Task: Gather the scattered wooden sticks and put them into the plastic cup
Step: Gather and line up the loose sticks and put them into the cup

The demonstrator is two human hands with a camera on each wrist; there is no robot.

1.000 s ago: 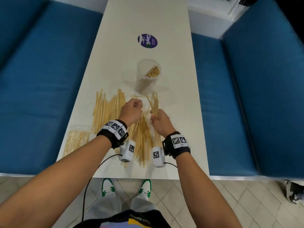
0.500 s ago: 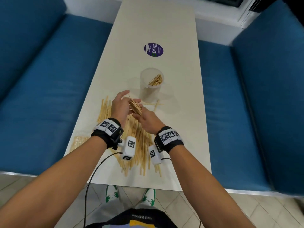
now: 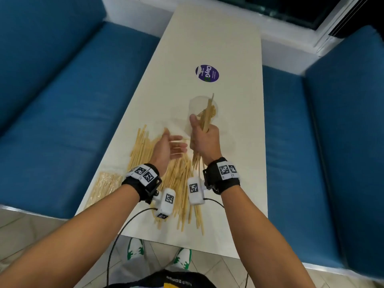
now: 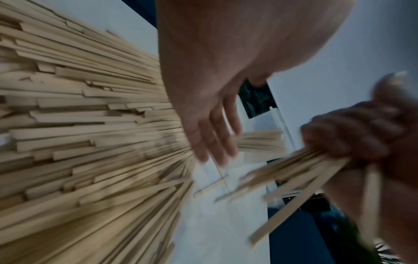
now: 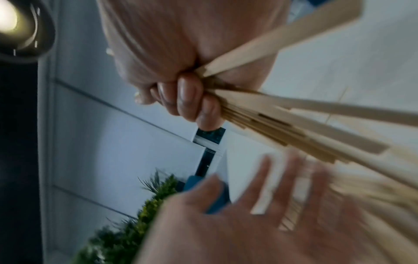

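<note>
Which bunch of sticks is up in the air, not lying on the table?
The bundle gripped in the right hand, beside the plastic cup. The other sticks lie flat on the table.

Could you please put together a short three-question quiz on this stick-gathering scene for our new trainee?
1. True or false: the left hand grips a bundle of sticks.
2. Which hand holds the bundle of sticks near the plastic cup? A) left B) right C) both
3. Fill in: beyond the cup, the table bears a round ____ sticker.

Key:
1. False; its fingers are spread and hold nothing, above the loose sticks on the table.
2. B; the right hand is closed round them.
3. Purple.
</note>
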